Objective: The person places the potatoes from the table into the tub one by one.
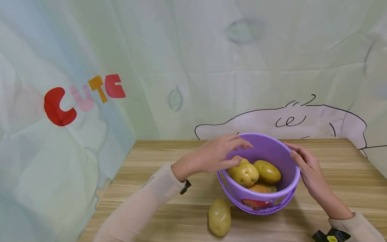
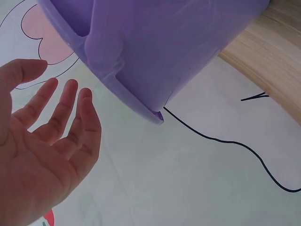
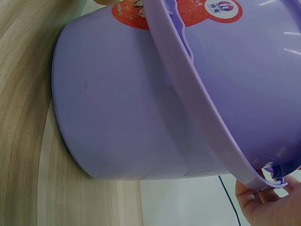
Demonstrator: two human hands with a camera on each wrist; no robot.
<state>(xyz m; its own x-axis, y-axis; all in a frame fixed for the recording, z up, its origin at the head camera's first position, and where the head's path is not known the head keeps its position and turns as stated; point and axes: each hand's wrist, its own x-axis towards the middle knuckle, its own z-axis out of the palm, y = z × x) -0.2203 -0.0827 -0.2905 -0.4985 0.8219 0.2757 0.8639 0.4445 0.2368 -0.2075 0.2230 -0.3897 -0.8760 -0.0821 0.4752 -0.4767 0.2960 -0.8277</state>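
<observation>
A purple plastic bucket [image 1: 266, 147] stands on the table with several potatoes [image 1: 245, 174] inside. My left hand [image 1: 222, 154] hovers over the bucket's left rim, fingers apart and slightly bent. In the left wrist view the palm of that hand [image 2: 51, 150] holds nothing and is apart from the bucket wall [image 2: 155, 47]. My right hand [image 1: 309, 169] grips the bucket's rim on the right, close to where the handle joins it. The handle [image 3: 197, 89] hangs down along the near side. One loose potato [image 1: 219, 217] lies on the table in front of the bucket.
The wood-grain table [image 1: 157, 151] reaches back to a printed cloth backdrop [image 1: 169, 43] with coloured letters at left. A red label [image 1: 257, 203] is stuck on the bucket's near side.
</observation>
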